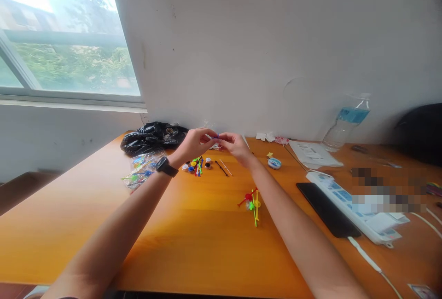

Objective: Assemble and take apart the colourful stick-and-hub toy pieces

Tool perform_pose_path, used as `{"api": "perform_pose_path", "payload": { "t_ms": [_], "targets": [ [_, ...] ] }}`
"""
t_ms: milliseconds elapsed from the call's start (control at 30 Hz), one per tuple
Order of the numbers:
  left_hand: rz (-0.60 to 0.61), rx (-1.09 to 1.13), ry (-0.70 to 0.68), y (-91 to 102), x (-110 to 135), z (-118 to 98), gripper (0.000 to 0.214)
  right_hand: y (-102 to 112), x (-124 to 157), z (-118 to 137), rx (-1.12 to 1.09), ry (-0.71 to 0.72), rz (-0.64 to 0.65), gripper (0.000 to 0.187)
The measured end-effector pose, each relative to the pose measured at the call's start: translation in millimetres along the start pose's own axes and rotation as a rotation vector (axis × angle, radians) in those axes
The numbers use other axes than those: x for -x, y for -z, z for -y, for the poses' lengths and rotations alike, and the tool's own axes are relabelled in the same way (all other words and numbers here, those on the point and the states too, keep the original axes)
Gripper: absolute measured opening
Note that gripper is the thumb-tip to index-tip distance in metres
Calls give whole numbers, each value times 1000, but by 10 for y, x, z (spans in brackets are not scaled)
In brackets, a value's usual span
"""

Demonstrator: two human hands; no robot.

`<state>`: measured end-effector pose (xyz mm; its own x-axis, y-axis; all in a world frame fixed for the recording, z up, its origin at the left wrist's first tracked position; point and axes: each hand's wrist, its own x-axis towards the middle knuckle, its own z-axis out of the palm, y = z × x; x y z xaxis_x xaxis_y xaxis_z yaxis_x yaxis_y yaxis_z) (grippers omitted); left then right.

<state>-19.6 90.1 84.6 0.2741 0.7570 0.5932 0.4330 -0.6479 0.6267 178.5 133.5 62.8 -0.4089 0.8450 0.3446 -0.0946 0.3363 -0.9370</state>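
Left hand meets right hand; fingertips pinched.

Left hand and right hand meet fingertip to fingertip above desk near far edge, pinching a small blue piece. Coloured small parts below them, assembled sticks mid-desk, power strip toward right edge.

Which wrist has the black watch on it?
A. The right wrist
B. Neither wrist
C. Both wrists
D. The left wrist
D: the black watch sits on the wrist just below the left hand, while the wrist below the right hand is bare.
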Motion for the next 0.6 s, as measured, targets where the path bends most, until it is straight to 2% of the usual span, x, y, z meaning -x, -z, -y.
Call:
{"api": "perform_pose_path", "payload": {
  "t_ms": [100,233,333,500,600],
  "targets": [
    [17,40,29,-9,1,15,25,-33,6,-12,71,61,-42,29],
    [40,86,32,-17,10,21,22,-62,30,-21,102,84,-24,16],
    [77,68,53,-12,22,-3,17,-65,56,-8,88,48,0,13],
    [155,120,19,-3,40,-68,16,-48,92,34,35,-85,54,20],
    [210,173,28,-9,45,-57,15,-36,101,29,40,-112,122,14]
  ]
}}
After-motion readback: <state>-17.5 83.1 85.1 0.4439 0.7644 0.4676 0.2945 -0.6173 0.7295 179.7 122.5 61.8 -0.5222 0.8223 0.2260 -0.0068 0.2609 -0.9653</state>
